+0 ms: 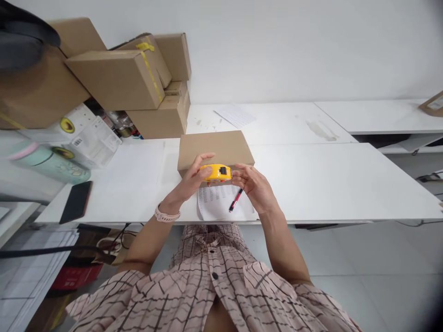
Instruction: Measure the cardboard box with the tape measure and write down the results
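A yellow tape measure (216, 172) is held just above the table's near edge, in front of a closed brown cardboard box (213, 148). My left hand (192, 181) curls round its left side, thumb on top. My right hand (252, 186) touches its right end with pinched fingertips. Beneath the hands lies a printed sheet (216, 204) with a red pen (236, 200) on it. A pale watch band sits on my left wrist.
A stack of cardboard boxes (117, 78) stands at the back left, with white packets (90, 138) and a pale green flask (48, 162) below. A black phone (76, 201) lies near the left edge of the white table (328, 180). Another paper (235, 115) lies farther back.
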